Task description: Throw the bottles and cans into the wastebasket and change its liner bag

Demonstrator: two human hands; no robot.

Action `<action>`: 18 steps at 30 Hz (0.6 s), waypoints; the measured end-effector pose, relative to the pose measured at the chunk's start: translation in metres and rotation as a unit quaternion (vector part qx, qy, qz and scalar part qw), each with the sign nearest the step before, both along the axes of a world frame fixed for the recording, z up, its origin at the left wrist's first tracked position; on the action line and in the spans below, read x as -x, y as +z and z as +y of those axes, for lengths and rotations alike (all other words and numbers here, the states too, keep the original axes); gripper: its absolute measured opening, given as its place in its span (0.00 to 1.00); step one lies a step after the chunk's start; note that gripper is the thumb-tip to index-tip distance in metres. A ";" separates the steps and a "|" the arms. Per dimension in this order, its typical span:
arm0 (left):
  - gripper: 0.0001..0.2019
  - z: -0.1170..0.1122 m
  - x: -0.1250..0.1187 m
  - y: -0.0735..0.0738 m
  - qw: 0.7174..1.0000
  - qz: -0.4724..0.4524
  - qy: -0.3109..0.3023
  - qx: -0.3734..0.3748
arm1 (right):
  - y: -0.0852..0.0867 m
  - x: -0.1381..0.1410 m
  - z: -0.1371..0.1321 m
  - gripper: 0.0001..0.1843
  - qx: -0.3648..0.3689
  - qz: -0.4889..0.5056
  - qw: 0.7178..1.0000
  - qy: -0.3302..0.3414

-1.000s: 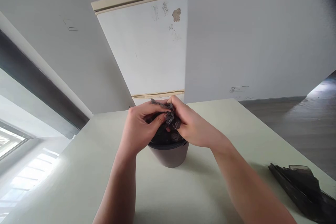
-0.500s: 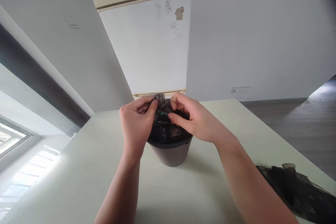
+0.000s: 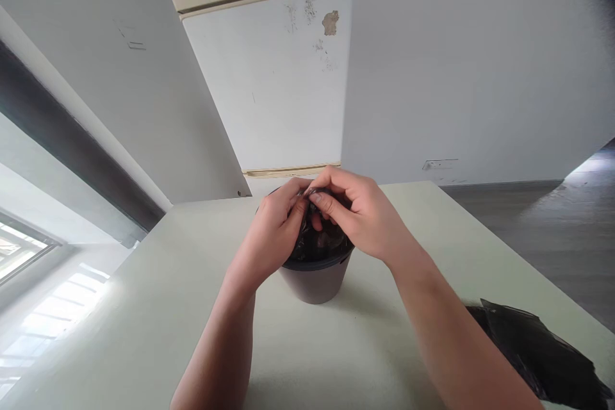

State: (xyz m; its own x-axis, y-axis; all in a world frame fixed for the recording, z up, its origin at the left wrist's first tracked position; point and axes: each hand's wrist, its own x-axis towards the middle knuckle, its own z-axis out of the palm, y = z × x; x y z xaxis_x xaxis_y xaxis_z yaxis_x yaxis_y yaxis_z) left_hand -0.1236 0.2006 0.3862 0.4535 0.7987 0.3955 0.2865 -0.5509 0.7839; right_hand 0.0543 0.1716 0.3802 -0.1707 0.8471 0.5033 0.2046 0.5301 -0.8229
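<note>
Black bag [image 3: 304,245] | left hand [image 3: 275,223] + right hand [image 3: 364,213]: closed pinches on it | meeting over bin [image 3: 316,283]

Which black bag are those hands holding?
The black bag in the bin: the left hand and right hand both pinch it. The other bag lies on the table at lower right, untouched.

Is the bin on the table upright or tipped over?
Upright: the bin stands with its narrower base on the table and its dark rim uppermost.
</note>
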 end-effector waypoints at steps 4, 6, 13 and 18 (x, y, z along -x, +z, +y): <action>0.14 -0.003 0.004 0.000 1.000 -0.015 -0.007 0.026 | -0.001 -0.002 0.005 0.08 -0.011 0.039 0.997 -0.068; 0.16 -0.002 0.005 0.000 0.999 0.013 0.000 0.039 | -0.002 -0.003 0.008 0.09 -0.006 0.046 0.996 -0.077; 0.06 0.006 0.004 -0.001 0.997 -0.035 0.067 0.014 | -0.009 -0.004 0.016 0.16 0.035 0.162 0.984 -0.069; 0.07 0.006 0.006 -0.002 0.995 -0.075 0.059 0.006 | -0.014 -0.004 0.020 0.20 0.039 0.175 0.980 -0.082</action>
State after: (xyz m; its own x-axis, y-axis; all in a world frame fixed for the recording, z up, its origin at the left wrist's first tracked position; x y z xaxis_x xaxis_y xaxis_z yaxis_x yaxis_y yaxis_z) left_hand -0.1291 0.2067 0.3841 0.2928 0.8482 0.4414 0.2280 -0.5102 0.8293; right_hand 0.0586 0.1919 0.3662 0.1434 0.8866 0.4398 -0.0198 0.4469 -0.8944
